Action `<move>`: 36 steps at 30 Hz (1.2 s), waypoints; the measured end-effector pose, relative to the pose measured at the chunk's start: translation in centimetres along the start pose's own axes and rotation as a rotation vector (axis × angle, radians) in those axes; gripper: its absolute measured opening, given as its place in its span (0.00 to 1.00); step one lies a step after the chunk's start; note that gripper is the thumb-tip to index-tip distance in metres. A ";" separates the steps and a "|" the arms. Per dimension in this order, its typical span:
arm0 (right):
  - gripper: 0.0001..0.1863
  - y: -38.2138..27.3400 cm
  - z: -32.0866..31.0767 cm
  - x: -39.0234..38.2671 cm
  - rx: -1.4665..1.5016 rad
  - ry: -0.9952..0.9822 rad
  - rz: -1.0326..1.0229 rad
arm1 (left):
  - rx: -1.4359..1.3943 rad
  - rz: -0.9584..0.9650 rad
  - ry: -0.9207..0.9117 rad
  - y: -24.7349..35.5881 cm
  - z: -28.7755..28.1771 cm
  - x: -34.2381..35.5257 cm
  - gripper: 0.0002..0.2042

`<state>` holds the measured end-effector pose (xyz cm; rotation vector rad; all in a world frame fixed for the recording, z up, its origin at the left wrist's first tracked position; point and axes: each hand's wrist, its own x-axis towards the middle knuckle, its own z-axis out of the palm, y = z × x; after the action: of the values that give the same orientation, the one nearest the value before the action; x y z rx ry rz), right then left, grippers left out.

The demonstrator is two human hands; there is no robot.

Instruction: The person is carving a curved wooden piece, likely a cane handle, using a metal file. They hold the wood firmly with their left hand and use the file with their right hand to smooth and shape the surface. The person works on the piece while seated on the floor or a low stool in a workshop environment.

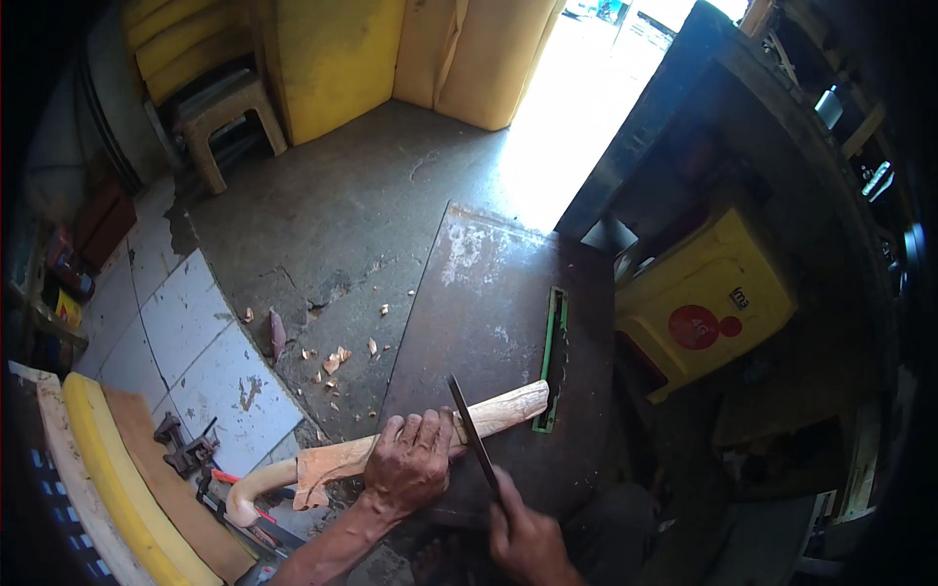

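Note:
My left hand (410,464) grips a long carved wooden handle (508,405) that lies across the near edge of a metal saw table (489,293). The handle's curved end (244,498) hangs off to the left. My right hand (528,537) holds a dark flat file (472,435) by its lower end, with the blade laid across the wood just right of my left hand. The handle's far tip rests beside the green-edged saw slot (554,361).
Wood chips (332,361) lie on the concrete floor left of the table. A yellow canister (708,303) stands at the right, a wooden stool (220,122) at the back left, yellow panels (342,54) against the wall, and clamps (186,451) and boards at the lower left.

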<state>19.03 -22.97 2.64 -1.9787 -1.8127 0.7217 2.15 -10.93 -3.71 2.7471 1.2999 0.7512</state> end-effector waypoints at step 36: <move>0.29 -0.4 -0.7 2.5 0.245 0.229 -0.108 | -0.014 0.068 -0.044 -0.5 -0.9 1.6 0.12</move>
<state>19.25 -20.43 3.10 -1.7156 -1.6003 0.6218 2.27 -9.57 -2.33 2.7933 1.1940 0.6967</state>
